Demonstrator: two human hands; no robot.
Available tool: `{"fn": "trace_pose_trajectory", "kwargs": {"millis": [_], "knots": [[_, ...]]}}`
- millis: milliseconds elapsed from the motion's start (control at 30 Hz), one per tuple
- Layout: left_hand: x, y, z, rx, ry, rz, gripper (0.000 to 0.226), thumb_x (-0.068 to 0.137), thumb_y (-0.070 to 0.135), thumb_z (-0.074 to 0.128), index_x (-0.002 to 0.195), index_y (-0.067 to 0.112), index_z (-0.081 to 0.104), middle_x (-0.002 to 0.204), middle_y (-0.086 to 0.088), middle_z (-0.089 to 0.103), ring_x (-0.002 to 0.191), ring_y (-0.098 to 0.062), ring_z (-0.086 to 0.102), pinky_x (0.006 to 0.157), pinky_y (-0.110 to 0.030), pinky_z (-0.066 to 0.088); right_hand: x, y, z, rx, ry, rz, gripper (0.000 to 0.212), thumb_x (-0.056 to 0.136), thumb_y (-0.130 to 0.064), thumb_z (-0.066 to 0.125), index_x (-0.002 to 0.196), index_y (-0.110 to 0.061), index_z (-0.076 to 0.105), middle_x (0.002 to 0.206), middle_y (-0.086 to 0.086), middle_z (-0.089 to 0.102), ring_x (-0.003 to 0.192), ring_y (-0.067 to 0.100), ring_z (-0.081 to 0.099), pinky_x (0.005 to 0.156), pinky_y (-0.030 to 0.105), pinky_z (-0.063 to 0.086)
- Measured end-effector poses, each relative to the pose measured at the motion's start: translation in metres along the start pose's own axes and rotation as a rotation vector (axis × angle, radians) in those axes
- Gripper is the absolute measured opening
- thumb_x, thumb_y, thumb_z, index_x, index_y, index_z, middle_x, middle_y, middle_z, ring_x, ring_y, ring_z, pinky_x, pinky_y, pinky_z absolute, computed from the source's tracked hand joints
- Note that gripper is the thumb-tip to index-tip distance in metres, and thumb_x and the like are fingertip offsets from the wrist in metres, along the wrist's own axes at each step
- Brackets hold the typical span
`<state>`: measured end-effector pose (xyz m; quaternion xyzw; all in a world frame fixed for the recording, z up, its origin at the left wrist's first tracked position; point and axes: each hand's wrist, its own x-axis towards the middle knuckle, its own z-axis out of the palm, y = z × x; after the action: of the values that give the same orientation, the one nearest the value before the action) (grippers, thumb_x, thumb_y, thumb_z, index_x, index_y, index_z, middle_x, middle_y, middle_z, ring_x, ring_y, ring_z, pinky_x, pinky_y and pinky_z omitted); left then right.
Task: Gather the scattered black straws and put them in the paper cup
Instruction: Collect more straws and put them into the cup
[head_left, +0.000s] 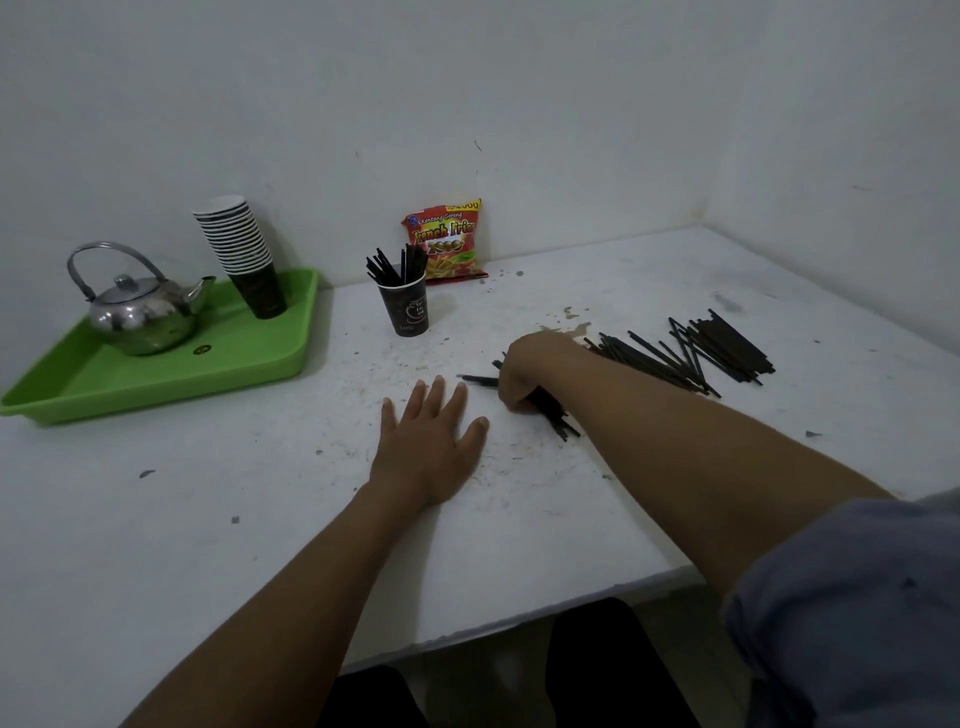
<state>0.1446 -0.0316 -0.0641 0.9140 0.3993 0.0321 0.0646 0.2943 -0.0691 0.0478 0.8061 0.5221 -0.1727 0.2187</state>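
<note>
- While my right hand (524, 376) is clenched round a small bundle of black straws (553, 413) near the middle of the bench (260, 493), its ends poke out under the wrist towards the near edge
- my left hand (428, 441) lies flat and empty on the bench, fingers spread, just beside the right one
- one loose straw (478, 380) lies between the two hands
- the scattered straws (691, 353) still on the bench lie in a heap towards the right edge, behind my right forearm
- the paper cup (404, 306) stands upright towards the far edge, already holding several straws, with a snack bag (447, 241) behind it against the wall
- at the far left corner I see a green tray (156, 374) carrying a metal kettle (140, 312) and a stack of cups (244, 260)
</note>
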Motion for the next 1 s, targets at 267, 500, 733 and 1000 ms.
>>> {"fn": "trace_pose_trajectory", "kwargs": {"millis": [267, 500, 733, 1000], "knots": [[0.0, 0.0, -0.001, -0.003, 0.012, 0.002, 0.072, 0.1, 0.065, 0.012, 0.163, 0.031, 0.006, 0.172, 0.0, -0.002, 0.158, -0.021, -0.007, 0.125, -0.055, -0.004, 0.006, 0.015, 0.028, 0.256, 0.197, 0.002, 0.017, 0.098, -0.012, 0.047, 0.098, -0.005, 0.063, 0.087, 0.011, 0.06, 0.079, 0.025, 0.06, 0.071, 0.03, 0.048], [-0.004, 0.001, -0.006, -0.052, 0.026, 0.013, 0.069, 0.103, 0.06, 0.016, 0.163, 0.027, 0.015, 0.171, -0.002, 0.005, 0.158, -0.023, -0.001, 0.126, -0.052, -0.002, 0.018, 0.023, 0.04, 1.026, 0.452, -0.011, 0.031, 0.094, -0.022, 0.045, 0.114, -0.005, 0.062, 0.098, 0.012, 0.062, 0.087, 0.03, 0.06, 0.066, 0.031, 0.045], [-0.018, 0.022, -0.031, -0.789, 0.179, -0.141, 0.043, 0.109, 0.034, 0.037, 0.133, 0.013, 0.066, 0.139, 0.001, 0.062, 0.122, -0.014, 0.058, 0.104, -0.029, 0.04, 0.009, 0.022, 0.025, 1.645, 0.557, -0.18, 0.042, 0.1, -0.041, 0.057, 0.07, -0.012, 0.059, 0.045, -0.003, 0.031, 0.04, 0.015, 0.024, 0.044, 0.027, 0.022], [-0.012, 0.039, -0.071, -2.079, -0.442, -0.535, 0.045, 0.108, 0.017, 0.032, 0.129, -0.017, 0.053, 0.128, -0.036, 0.062, 0.115, -0.047, 0.063, 0.093, -0.05, 0.054, -0.017, 0.0, 0.004, 1.856, 0.608, -0.504, 0.053, 0.104, -0.044, 0.051, 0.06, -0.018, 0.037, 0.047, -0.004, 0.029, 0.039, 0.012, 0.025, 0.042, 0.024, 0.024]]}}
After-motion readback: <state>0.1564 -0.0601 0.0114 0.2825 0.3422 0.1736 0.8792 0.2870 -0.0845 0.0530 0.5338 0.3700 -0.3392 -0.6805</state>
